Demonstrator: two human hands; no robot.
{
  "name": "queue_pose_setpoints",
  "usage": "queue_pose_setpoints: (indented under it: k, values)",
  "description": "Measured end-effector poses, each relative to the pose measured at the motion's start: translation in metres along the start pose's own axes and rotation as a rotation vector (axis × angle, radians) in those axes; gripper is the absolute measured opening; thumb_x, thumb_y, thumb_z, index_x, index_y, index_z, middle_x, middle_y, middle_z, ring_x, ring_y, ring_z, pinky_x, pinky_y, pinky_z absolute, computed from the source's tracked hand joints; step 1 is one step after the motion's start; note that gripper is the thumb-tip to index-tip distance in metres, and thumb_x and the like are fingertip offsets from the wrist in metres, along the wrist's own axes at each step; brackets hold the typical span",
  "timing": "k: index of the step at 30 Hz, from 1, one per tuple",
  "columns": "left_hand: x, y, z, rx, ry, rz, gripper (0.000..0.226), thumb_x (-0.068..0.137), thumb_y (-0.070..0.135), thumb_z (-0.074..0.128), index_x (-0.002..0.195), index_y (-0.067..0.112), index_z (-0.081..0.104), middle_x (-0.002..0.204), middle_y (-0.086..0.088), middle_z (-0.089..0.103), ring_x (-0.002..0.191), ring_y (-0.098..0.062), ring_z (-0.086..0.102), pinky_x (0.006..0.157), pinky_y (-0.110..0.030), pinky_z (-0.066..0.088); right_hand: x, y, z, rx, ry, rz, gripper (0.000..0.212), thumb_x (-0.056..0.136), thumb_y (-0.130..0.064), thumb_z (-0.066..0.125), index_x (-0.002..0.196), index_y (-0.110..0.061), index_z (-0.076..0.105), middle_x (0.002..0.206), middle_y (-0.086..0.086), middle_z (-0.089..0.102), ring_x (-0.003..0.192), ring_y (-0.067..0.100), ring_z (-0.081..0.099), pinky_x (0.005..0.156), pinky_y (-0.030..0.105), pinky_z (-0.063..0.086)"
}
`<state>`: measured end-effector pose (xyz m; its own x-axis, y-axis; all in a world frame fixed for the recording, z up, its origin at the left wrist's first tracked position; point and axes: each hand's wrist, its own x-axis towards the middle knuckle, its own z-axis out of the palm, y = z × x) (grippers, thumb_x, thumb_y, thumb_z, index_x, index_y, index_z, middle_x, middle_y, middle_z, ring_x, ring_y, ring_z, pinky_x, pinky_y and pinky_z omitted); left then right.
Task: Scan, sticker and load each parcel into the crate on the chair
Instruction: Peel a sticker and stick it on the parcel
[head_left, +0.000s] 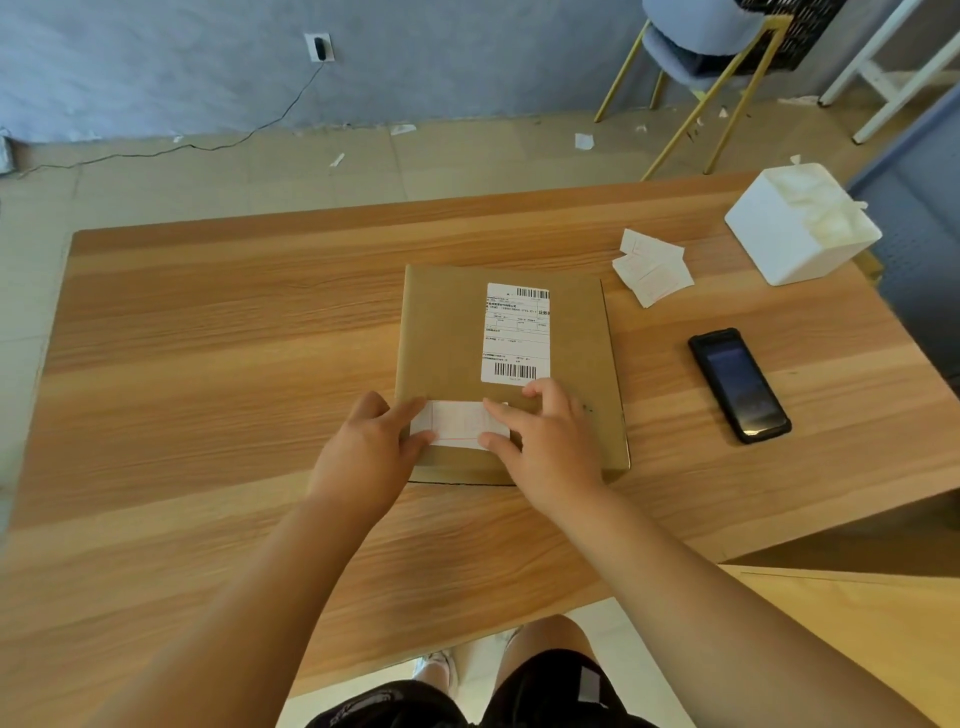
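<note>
Head view: nearest, the left hand (369, 441) and right hand (545, 441) press a white sticker (460, 423) with straightened fingers (nothing gripped) onto the near edge of the brown parcel (447, 332), mid-table (208, 338). At its three o'clock lies a black scanner (737, 384); at one o'clock, loose stickers (654, 270); farthest, the chair (696, 57) and crate (789, 31).

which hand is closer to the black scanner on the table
Right. The right hand presses the sticker's right end on the parcel, with the scanner off to its right on the table. The left hand is at the sticker's left end, farther away.
</note>
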<state>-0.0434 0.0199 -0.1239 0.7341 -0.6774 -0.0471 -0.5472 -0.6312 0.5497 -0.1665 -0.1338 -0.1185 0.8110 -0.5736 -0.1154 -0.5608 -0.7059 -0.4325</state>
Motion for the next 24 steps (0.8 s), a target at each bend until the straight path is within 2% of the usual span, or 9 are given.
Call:
queue_pose_setpoints:
  k: [2,6,11,13,15,18,20,22,24]
  values:
    - [0.001,-0.003,0.002,-0.010,-0.007,-0.029,0.042,0.087,0.038,0.060,0.127,0.026,0.057,0.088,0.003,0.042,0.070,-0.018,0.049,0.063,-0.030,0.044,-0.003,0.003,0.003,-0.028,0.032,-0.020,0.041,0.088,-0.047,0.059,0.127,-0.038,0.058,0.136,-0.001,0.039,0.120,0.022,0.032,0.098,0.030,0.030]
    - [-0.004,-0.006,0.003,-0.124,-0.030,-0.025,0.043,0.086,0.035,0.063,0.127,0.025,0.058,0.089,0.001,0.048,0.077,-0.018,0.054,0.073,-0.034,0.050,-0.009,0.011,0.001,-0.009,0.056,-0.015,0.038,0.085,-0.045,0.063,0.123,-0.036,0.062,0.137,-0.002,0.041,0.114,0.023,0.033,0.096,0.031,0.033]
    - [-0.007,-0.006,0.001,-0.230,-0.035,-0.047,0.037,0.088,0.027,0.063,0.125,0.024,0.059,0.092,0.002,0.052,0.080,-0.013,0.055,0.076,-0.027,0.045,-0.006,0.019,-0.013,0.155,-0.061,0.048,0.038,0.085,-0.031,0.068,0.122,-0.024,0.064,0.139,-0.008,0.040,0.116,0.013,0.036,0.102,0.025,0.029]
    - [-0.005,-0.008,-0.002,-0.291,-0.037,-0.093,0.030,0.088,0.022,0.062,0.118,0.025,0.064,0.091,0.005,0.053,0.076,-0.004,0.053,0.072,-0.020,0.040,-0.001,0.023,-0.026,0.196,-0.145,0.065,0.037,0.086,-0.024,0.069,0.122,-0.020,0.064,0.137,-0.011,0.041,0.113,0.005,0.039,0.098,0.020,0.030]
    - [0.000,-0.011,-0.006,-0.314,-0.030,-0.134,0.020,0.088,0.022,0.062,0.105,0.028,0.068,0.090,0.008,0.054,0.077,-0.001,0.053,0.068,-0.019,0.038,0.005,0.028,-0.040,0.209,-0.185,0.075,0.030,0.086,-0.023,0.069,0.115,-0.020,0.066,0.125,-0.013,0.049,0.099,0.001,0.049,0.085,0.015,0.037]
    - [0.013,-0.011,-0.012,-0.322,-0.006,-0.200,0.008,0.087,0.032,0.061,0.094,0.032,0.065,0.090,0.012,0.055,0.079,-0.004,0.056,0.062,-0.017,0.038,0.017,0.038,-0.059,0.268,-0.104,0.151,0.013,0.087,-0.033,0.066,0.098,-0.028,0.068,0.097,-0.018,0.061,0.086,-0.003,0.055,0.067,0.014,0.040]
    - [0.027,-0.009,-0.012,-0.312,0.014,-0.235,0.013,0.087,0.039,0.058,0.096,0.031,0.062,0.090,0.012,0.055,0.081,-0.005,0.055,0.060,-0.017,0.037,0.028,0.047,-0.069,0.273,-0.005,0.230,0.009,0.088,-0.035,0.064,0.095,-0.030,0.066,0.090,-0.020,0.061,0.083,-0.002,0.056,0.062,0.016,0.040]
    - [0.043,-0.005,-0.010,-0.281,0.028,-0.272,0.024,0.088,0.044,0.055,0.106,0.028,0.058,0.093,0.009,0.056,0.082,-0.009,0.054,0.059,-0.021,0.038,0.043,0.057,-0.076,0.268,0.074,0.314,0.016,0.089,-0.034,0.062,0.104,-0.026,0.063,0.096,-0.015,0.062,0.086,0.005,0.058,0.063,0.020,0.042]
    - [0.061,0.000,-0.007,-0.266,0.015,-0.345,0.039,0.089,0.049,0.050,0.118,0.023,0.052,0.104,0.003,0.055,0.086,-0.013,0.053,0.065,-0.026,0.040,0.062,0.067,-0.081,0.281,0.097,0.391,0.034,0.090,-0.036,0.061,0.119,-0.021,0.057,0.113,-0.006,0.061,0.093,0.011,0.057,0.070,0.026,0.046]
